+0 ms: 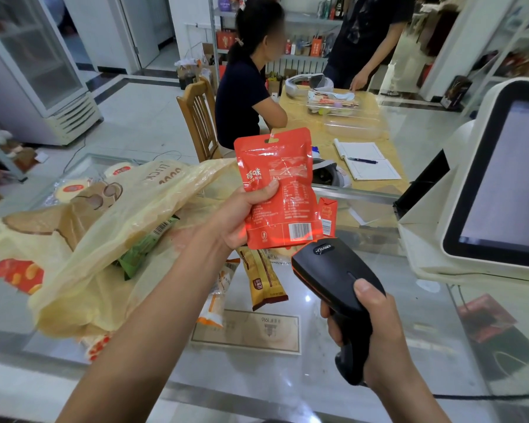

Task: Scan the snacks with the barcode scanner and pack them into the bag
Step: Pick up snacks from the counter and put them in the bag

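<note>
My left hand (242, 212) holds a red snack pouch (284, 178) upright above the glass counter, back side toward me, thumb on its left edge. Its barcode sits at the lower right, lit by a red scan line. My right hand (370, 328) grips the black barcode scanner (333, 270) by its handle, nose just below the pouch. A yellow plastic bag (110, 239) lies open at the left with a green packet (144, 248) inside. On the counter lie a brown snack bar (263, 279), an orange-white packet (217, 297) and a small red packet (329, 216).
A white checkout terminal with a screen (495, 178) stands at the right. The glass counter (287, 377) shows goods underneath. Beyond it, one person sits on a wooden chair (199, 120) at a table (333, 126) with a notebook; another person stands behind. A fridge (34, 71) is at left.
</note>
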